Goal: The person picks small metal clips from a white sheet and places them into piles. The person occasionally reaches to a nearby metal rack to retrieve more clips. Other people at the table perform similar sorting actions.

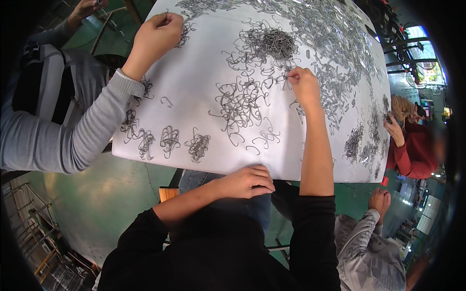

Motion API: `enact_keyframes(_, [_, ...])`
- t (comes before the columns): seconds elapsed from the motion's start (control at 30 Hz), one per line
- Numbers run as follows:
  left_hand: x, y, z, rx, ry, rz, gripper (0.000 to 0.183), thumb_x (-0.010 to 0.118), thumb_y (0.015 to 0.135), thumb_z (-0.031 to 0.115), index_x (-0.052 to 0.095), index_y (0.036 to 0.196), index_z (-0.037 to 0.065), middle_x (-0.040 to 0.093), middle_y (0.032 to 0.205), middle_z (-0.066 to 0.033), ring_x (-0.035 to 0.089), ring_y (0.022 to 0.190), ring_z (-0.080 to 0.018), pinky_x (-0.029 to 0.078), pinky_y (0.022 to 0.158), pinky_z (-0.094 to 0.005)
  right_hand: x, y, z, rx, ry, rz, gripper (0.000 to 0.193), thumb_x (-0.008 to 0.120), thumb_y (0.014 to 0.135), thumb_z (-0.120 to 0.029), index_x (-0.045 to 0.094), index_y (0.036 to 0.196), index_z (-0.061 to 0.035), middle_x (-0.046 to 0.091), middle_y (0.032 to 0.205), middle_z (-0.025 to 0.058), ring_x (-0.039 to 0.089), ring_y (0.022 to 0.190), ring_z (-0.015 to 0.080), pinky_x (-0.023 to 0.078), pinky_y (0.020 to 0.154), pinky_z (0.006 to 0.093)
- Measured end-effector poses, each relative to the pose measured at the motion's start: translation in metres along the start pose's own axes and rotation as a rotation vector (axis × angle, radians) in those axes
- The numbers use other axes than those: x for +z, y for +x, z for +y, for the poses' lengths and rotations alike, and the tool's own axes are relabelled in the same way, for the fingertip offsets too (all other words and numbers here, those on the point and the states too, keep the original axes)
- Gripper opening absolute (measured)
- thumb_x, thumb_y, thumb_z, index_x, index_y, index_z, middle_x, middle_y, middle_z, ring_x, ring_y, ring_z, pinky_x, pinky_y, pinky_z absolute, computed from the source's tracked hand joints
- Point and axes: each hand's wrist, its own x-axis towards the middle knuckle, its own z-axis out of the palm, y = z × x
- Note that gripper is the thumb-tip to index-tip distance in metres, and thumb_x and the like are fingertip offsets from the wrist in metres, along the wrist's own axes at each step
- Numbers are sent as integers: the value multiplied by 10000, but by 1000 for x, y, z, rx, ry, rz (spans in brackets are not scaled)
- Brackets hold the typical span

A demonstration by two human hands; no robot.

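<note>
My right hand [305,87] reaches over the white table [182,87] with thumb and fingers pinched on thin grey wire hooks; how many it holds is hidden. Just beyond it is a dense heap of S-shaped wire hooks [280,43]. To its left a looser spread of hooks [241,103] covers the middle of the table. My left hand [250,182] rests at the near table edge above my lap, its fingers loosely bent and side by side, with nothing seen in them.
Many short metal pieces [335,72] lie scattered on the far right. Small hook bunches [198,147] line the near left edge. At the left, a co-worker's hand [158,36] pinches over the table; another co-worker's hand [394,130] is at the right edge, near more piles [354,144].
</note>
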Motion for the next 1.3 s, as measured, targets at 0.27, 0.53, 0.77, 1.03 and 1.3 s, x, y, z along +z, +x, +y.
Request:
enact_keyframes(0.27, [1,0,0,-5,-10,-6,74,695,833,89,692,895,49,668,890,-43,602,869,-232,482,824,-336,-6,-22,-2,31,64,123,293,659,849,-80,641,1134,-146,633,980,100,636,773,245,504,698,373])
enact_keyframes(0.53, [1,-1,0,12,27,-4,89,724,814,48,693,898,49,661,876,-55,610,874,-248,500,794,-350,-2,-47,-30,-120,260,44,307,544,834,56,708,1033,-110,625,1013,89,631,859,252,505,757,348])
enact_keyframes(0.77, [0,1,3,-11,46,-14,96,728,807,51,696,898,47,663,872,-61,608,870,-250,501,787,-350,-5,-50,6,8,181,-13,226,578,857,-26,724,979,-149,643,1019,68,653,862,263,518,758,380])
enact_keyframes(1.03, [-1,3,6,-28,72,-28,95,731,806,49,698,895,48,663,869,-58,607,860,-247,500,783,-347,1,-56,-14,-77,295,-49,95,648,841,-74,701,914,-106,656,941,81,651,820,263,513,743,378])
enact_keyframes(1.3, [0,2,5,-28,33,-14,74,695,835,88,698,898,51,672,872,-40,598,866,-230,484,820,-341,-6,-67,-7,-150,338,-246,91,634,857,-71,664,943,-77,653,975,119,652,863,283,514,750,390])
